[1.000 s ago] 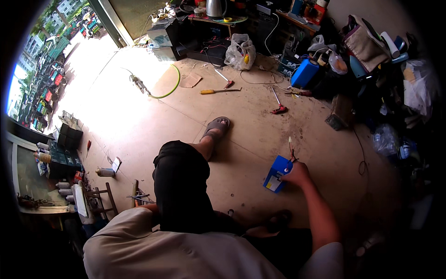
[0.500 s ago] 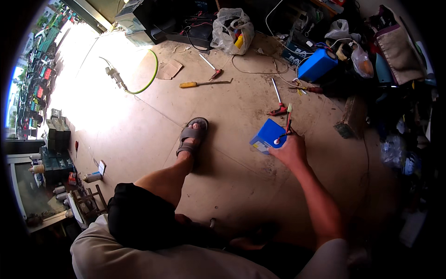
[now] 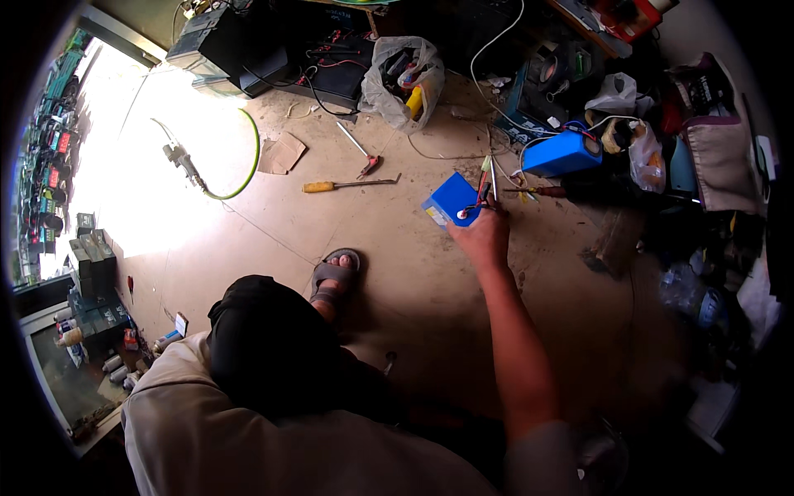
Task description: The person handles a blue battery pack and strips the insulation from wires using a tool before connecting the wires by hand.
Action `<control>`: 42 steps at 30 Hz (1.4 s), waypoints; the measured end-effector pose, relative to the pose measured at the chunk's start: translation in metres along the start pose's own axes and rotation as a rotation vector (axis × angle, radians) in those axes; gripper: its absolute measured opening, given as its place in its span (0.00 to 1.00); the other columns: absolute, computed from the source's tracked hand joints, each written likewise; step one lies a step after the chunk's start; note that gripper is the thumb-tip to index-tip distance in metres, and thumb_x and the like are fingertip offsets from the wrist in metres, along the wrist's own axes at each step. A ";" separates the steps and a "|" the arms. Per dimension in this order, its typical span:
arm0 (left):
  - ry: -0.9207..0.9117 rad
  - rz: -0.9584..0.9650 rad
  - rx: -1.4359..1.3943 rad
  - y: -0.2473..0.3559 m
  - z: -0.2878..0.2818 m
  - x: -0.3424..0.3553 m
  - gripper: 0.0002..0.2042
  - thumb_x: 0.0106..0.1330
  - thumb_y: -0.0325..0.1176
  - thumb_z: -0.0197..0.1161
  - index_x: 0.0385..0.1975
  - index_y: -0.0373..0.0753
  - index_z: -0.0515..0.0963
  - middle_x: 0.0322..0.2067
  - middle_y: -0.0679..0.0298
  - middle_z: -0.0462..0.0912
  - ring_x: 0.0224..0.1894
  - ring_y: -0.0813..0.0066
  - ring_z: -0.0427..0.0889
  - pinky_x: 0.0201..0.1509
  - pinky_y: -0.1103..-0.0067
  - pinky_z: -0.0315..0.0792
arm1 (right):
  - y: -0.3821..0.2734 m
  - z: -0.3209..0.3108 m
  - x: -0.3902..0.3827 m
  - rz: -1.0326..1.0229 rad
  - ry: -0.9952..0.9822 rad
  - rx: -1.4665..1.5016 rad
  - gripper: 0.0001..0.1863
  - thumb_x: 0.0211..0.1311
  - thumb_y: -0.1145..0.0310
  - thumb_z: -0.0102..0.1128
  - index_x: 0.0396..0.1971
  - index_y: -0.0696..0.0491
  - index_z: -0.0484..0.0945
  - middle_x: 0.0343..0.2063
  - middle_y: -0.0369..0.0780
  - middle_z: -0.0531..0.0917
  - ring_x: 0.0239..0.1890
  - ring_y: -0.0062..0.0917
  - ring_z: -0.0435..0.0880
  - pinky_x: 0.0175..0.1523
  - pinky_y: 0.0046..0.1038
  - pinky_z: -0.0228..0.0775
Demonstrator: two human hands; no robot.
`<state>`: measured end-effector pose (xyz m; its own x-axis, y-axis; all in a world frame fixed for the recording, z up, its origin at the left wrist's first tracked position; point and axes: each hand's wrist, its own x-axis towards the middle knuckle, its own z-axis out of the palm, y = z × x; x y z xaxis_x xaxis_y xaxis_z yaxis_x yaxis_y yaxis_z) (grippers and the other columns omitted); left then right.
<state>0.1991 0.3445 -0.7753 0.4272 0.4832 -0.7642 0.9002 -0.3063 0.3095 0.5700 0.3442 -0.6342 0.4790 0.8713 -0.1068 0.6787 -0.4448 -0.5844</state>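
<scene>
A small blue shrink-wrapped battery pack [image 3: 452,195] is in my right hand [image 3: 485,235], held just above the floor with the arm stretched forward. My fingers close round its right and near edges. Short red and black leads with a pale connector [image 3: 486,164] rise from its right side, and a round white spot shows near its lower corner. Behind it, a metal tool shaft [image 3: 495,175] shows; its handle is hidden by the pack and hand. To the left lie a yellow-handled hooked tool [image 3: 319,188] and a red T-handled driver [image 3: 369,167]. My left hand is out of view.
A larger blue battery pack [image 3: 561,155] sits at right among cables and bags. Farther back stand a plastic bag [image 3: 400,87] and dark batteries. Cardboard [image 3: 283,154] and a green hose [image 3: 257,157] lie at left. My sandalled foot [image 3: 332,281] is on the floor.
My right hand has carried the blue battery pack forward, toward the larger pack and over the T-handled tool's place. My view has shifted and my body leans farther forward.
</scene>
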 end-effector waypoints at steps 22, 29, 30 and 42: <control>-0.317 -0.098 -0.029 -0.200 0.075 -0.175 0.26 0.67 0.41 0.66 0.62 0.36 0.74 0.59 0.53 0.78 0.61 0.58 0.77 0.65 0.66 0.70 | 0.013 0.017 0.004 0.142 -0.070 -0.311 0.42 0.36 0.52 0.82 0.55 0.55 0.77 0.49 0.50 0.86 0.52 0.43 0.86 0.58 0.38 0.78; -0.293 -0.095 0.011 -0.194 0.059 -0.172 0.27 0.67 0.42 0.66 0.63 0.36 0.73 0.60 0.52 0.77 0.62 0.57 0.76 0.66 0.66 0.69 | 0.006 0.016 0.000 0.151 -0.146 -0.367 0.41 0.37 0.48 0.81 0.53 0.56 0.80 0.49 0.49 0.86 0.53 0.41 0.85 0.59 0.36 0.76; -0.283 -0.104 0.005 -0.192 0.056 -0.175 0.27 0.67 0.42 0.66 0.63 0.37 0.73 0.61 0.52 0.77 0.63 0.57 0.76 0.66 0.65 0.69 | 0.006 0.017 0.000 0.143 -0.130 -0.375 0.41 0.37 0.48 0.81 0.53 0.56 0.80 0.49 0.50 0.85 0.53 0.42 0.85 0.59 0.37 0.76; -0.143 -0.124 -0.027 -0.169 0.027 -0.178 0.29 0.66 0.43 0.67 0.65 0.37 0.72 0.63 0.51 0.75 0.65 0.55 0.74 0.68 0.64 0.68 | -0.008 0.016 -0.009 0.211 -0.081 -0.235 0.31 0.39 0.59 0.80 0.48 0.50 0.84 0.51 0.47 0.86 0.55 0.40 0.85 0.59 0.37 0.78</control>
<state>-0.0318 0.2878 -0.7067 0.2983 0.3941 -0.8693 0.9480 -0.2282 0.2219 0.5511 0.3432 -0.6411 0.5839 0.7639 -0.2747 0.6835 -0.6452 -0.3415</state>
